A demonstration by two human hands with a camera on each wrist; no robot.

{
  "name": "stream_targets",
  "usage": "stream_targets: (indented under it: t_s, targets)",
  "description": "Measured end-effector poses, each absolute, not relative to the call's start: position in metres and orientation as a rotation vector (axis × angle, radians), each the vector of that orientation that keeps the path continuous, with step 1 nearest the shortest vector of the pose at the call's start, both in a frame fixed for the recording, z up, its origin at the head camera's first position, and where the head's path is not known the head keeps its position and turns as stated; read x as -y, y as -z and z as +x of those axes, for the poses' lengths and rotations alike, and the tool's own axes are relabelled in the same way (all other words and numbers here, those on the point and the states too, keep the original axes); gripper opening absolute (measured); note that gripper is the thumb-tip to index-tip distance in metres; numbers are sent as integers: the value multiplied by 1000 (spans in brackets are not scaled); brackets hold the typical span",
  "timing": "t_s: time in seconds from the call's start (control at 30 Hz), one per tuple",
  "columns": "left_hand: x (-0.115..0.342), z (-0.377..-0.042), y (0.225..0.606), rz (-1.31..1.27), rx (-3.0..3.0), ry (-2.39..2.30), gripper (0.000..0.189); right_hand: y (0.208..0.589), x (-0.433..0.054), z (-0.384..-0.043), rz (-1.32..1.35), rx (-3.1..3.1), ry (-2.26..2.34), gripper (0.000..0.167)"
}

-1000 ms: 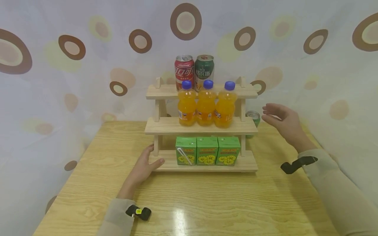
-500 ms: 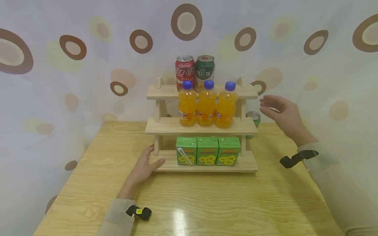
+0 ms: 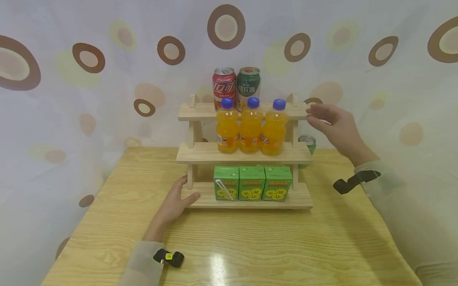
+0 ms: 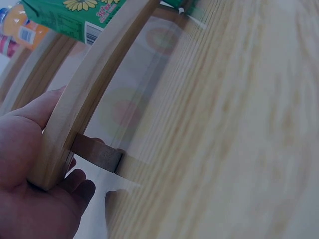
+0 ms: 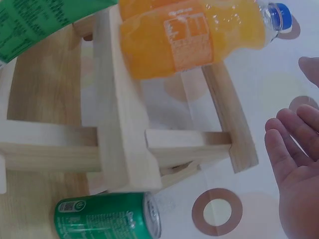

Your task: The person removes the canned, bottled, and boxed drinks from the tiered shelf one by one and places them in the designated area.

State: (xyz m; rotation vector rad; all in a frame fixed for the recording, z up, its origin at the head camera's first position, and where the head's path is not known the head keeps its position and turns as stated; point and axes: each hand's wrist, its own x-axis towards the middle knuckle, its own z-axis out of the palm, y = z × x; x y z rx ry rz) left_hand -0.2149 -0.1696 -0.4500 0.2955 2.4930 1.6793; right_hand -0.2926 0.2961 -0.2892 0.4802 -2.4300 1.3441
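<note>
A three-tier wooden display shelf (image 3: 299, 197) stands on the table. My left hand (image 3: 174, 203) grips the left end of its bottom board; in the left wrist view the thumb lies over the board and the fingers curl beneath. Beside the right end of the top board hovers my right hand (image 3: 338, 129), fingers loosely bent, holding nothing. Three green drink cartons (image 3: 252, 184) line the bottom tier. Three orange soda bottles (image 3: 250, 133) with blue caps fill the middle one. On top stand a red cola can (image 3: 224, 88) and a dark green can (image 3: 248, 87).
Another green can (image 5: 102, 216) stands on the table behind the shelf's right side, partly hidden in the head view. The wooden table (image 3: 250, 242) extends in front of the shelf. A patterned curtain (image 3: 118, 119) hangs behind and at both sides.
My right hand has risen and moved left, from above the green can behind to beside the top board's right end. The left hand and the drinks have stayed put.
</note>
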Motion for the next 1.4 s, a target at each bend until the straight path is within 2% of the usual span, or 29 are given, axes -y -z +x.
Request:
stream_targets:
  t_s: [0.23,0.7,0.87,1.1,1.4]
  targets:
    - [165,-203,427,298,-2487,-1679,69,270,-281,-295,483,2472,-1305,47]
    - [167,-205,431,306,-2479,-1702,68,250,-258,-309,471,2482,-1424,54]
    - [167,-208,437,312,-2485,-1710,69,246,-254,-314,449,2494,-1428,55]
    - [173,-222,466,332,-2507,-1711,68,238,-245,-318,428,2519,-1417,57]
    - [175,-225,470,342,-2535,-1699,70,228,-233,-322,363,2600,-1423,66]
